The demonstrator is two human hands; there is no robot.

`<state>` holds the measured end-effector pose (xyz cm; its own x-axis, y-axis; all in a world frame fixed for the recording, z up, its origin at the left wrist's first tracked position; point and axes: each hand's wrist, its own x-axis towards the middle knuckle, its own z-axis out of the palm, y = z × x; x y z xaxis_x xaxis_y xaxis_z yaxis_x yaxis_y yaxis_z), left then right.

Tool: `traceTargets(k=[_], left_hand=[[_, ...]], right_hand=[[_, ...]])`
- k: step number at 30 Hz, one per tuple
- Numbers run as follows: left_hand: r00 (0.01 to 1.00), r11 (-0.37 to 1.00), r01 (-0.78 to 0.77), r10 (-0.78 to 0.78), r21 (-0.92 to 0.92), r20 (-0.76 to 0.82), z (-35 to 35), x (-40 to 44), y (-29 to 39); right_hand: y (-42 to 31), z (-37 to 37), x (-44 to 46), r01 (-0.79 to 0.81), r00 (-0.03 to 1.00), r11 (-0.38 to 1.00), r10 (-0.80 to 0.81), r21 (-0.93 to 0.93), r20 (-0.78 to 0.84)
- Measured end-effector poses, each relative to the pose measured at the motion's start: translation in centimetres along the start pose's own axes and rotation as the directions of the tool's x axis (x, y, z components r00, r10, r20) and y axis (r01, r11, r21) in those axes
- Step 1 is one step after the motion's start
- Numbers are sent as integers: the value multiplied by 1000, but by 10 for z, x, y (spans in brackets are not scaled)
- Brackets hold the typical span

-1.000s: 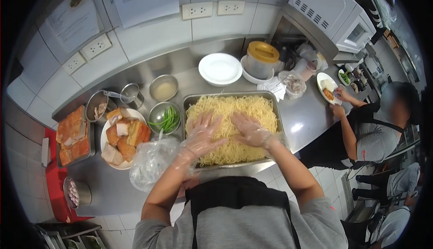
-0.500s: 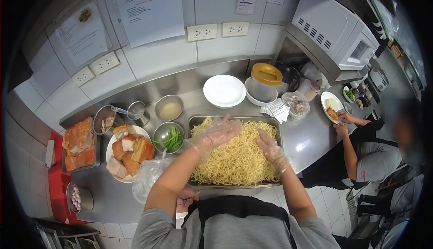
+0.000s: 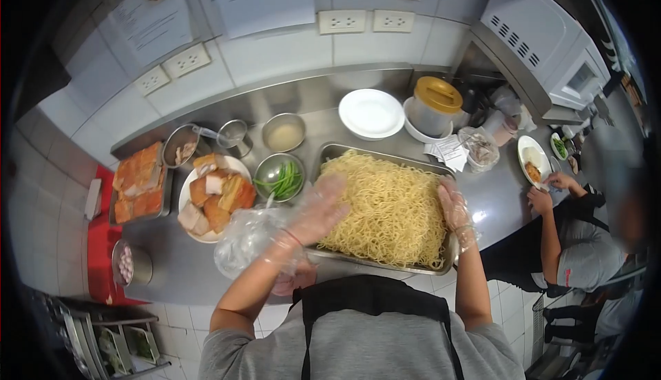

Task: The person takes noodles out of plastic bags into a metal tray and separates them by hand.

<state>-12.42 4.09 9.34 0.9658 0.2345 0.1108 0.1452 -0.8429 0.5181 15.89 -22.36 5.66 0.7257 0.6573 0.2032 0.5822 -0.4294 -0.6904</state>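
Note:
Yellow noodles (image 3: 385,208) fill a deep metal tray (image 3: 451,259) that sits slightly turned on the steel counter. My left hand (image 3: 318,211), in a clear plastic glove, is at the tray's left side, its fingers apart over the edge of the noodles. At the right side of the tray, my right hand (image 3: 455,213), gloved too, has its fingers stretched out along the rim beside the noodles. Neither hand holds anything. A clear plastic bag (image 3: 241,242) lies left of my left forearm.
Left of the tray are a bowl of green peppers (image 3: 286,180), a plate of meat chunks (image 3: 206,201) and a tray of browned meat (image 3: 141,180). Behind stand white plates (image 3: 372,113) and a yellow-lidded container (image 3: 437,104). A co-worker (image 3: 585,242) holds a plate at right.
My hands have moved off the noodles, outward to the two sides of the tray. The tray now sits at a slight angle. The camera view has shifted.

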Motion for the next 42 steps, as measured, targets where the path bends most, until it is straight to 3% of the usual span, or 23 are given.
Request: traceTargets(k=[2, 4, 5, 8, 10, 11, 14, 15, 17, 18, 19, 22, 23, 26, 28, 30, 32, 34, 37, 40, 42], left_hand=[[996, 994, 76, -80, 78, 49, 38, -8, 16], [998, 982, 52, -58, 183, 24, 61, -4, 30], [999, 971, 41, -46, 238, 15, 68, -1, 35], [998, 986, -53, 48, 161, 35, 73, 23, 43], [994, 992, -91, 84, 93, 76, 70, 35, 47], [989, 992, -110, 103, 63, 103, 68, 38, 47], [988, 986, -155, 154, 54, 24, 59, 37, 44], [986, 985, -162, 164, 65, -29, 48, 34, 40], [978, 986, -150, 159, 78, -132, 21, 17, 34], [975, 991, -97, 113, 88, -192, -5, 3, 32], [966, 994, -52, 75, 98, -249, -34, -14, 28], [862, 939, 319, -232, 127, -451, -95, -83, 4], [779, 882, 448, -304, 148, -548, -94, -109, -16], [725, 860, 499, -345, 110, -596, -92, -177, -38], [634, 769, 638, -555, -41, -539, -58, -217, -47], [473, 585, 782, -781, -213, -407, -37, -237, -42], [462, 645, 691, -741, -326, -488, 7, -256, -62], [426, 655, 600, -747, -458, -510, 24, -260, -72], [328, 569, 462, -822, -680, -465, 29, -260, -70], [221, 520, 350, -854, -779, -471, 36, -269, -77], [194, 560, 352, -828, -750, -526, 42, -274, -78]], right_hand=[[3, -10, -5, -33, 999, 999, 33, -39, -18], [3, -24, -10, -140, 990, 990, 139, -24, -33], [13, -29, -10, -118, 992, 992, 116, -37, -52], [32, -36, -28, -69, 991, 995, 59, -78, -124], [8, -46, -47, -31, 980, 994, 10, -102, -200], [-13, -46, -61, -31, 990, 998, 22, -60, -141], [-13, -14, -98, 51, 993, 959, -20, -278, 112], [-17, -13, -102, 102, 990, 917, -56, -386, 129], [-24, -6, -104, 46, 998, 998, -48, -45, -50], [-28, -5, -107, 23, 992, 991, -6, 134, -130], [-39, -14, -103, 103, 974, 978, -136, -182, -180], [-95, -20, -86, 181, 955, 950, -232, -253, -186], [-108, -12, -79, 204, 955, 948, -248, -244, -165], [-159, 10, -42, 323, 945, 932, -327, -163, 0], [-182, 31, -8, 436, 895, 895, -422, -92, 143], [-191, 58, 32, 513, 840, 850, -469, -118, 272], [-192, 92, 82, 536, 803, 789, -366, -300, 470], [-195, 126, 120, 479, 773, 678, -24, -558, 634], [-152, 179, 149, 763, 644, 88, -15, -640, 765], [-128, 222, 169, 630, 695, 249, 242, -736, 677], [-119, 237, 167, 709, 678, 198, 75, -677, 731]])
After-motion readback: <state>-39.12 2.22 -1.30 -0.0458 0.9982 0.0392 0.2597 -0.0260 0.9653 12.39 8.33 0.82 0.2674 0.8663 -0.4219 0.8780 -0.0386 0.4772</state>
